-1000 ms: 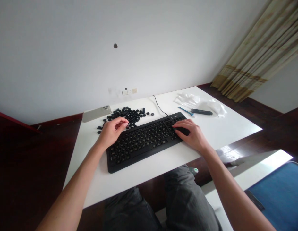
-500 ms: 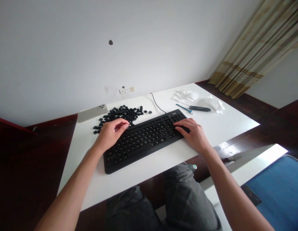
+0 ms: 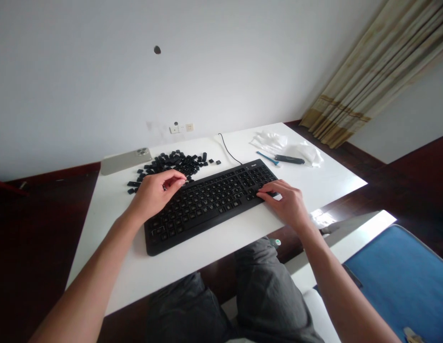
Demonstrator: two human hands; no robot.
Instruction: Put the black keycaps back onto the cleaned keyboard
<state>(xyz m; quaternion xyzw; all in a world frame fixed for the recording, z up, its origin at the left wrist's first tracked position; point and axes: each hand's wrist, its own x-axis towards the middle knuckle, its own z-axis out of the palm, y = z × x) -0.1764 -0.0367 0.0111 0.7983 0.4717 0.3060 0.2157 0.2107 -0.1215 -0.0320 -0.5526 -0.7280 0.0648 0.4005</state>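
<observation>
Left hand (image 3: 153,191) pressing thumb and fingertip together over upper edge of black keyboard (image 3: 203,200), partly covering keycap pile (image 3: 171,161); pinched item unclear. Right hand (image 3: 288,202) resting at keyboard's right end, fingers hiding keys; can't tell grip. Bottle (image 3: 274,243) showing partly below table (image 3: 117,290). Right fingertips sitting nearer keyboard's front edge than earlier.

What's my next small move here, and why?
Probably dip your left hand to the loose keycaps and pinch one: they lie just beyond it, and many spots on the keyboard look bare. Whether it holds one is unclear.
</observation>
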